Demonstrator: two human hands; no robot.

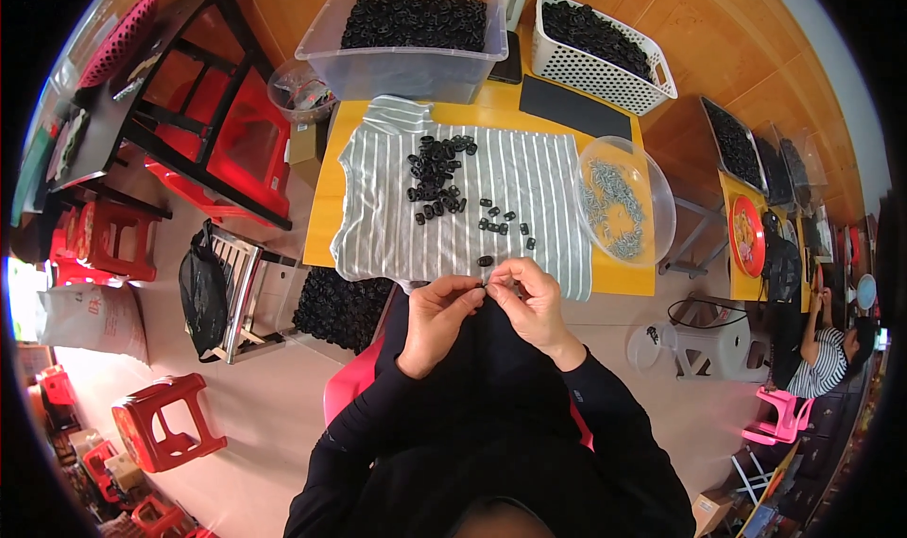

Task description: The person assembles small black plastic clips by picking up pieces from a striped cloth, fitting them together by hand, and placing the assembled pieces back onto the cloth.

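Observation:
My left hand (437, 317) and my right hand (532, 304) meet at the fingertips, over the near edge of a grey-and-white striped cloth (373, 212). Both are closed in a pinch around something small, mostly hidden by the fingers. Just beyond the fingertips lies one small black plastic piece (486, 261). A heap of similar black pieces (435, 170) sits farther back on the cloth, with several loose ones (491, 225) to its right. On the right side, a clear round tub (658, 193) holds many small silvery metal parts (614, 212).
Behind the cloth on the yellow table (321, 222) stand a clear bin (406, 73) and a white perforated basket (605, 73), both filled with black parts. A black mat (573, 106) lies before the basket. Red stools (170, 420) stand leftward; another person (820, 358) sits far right.

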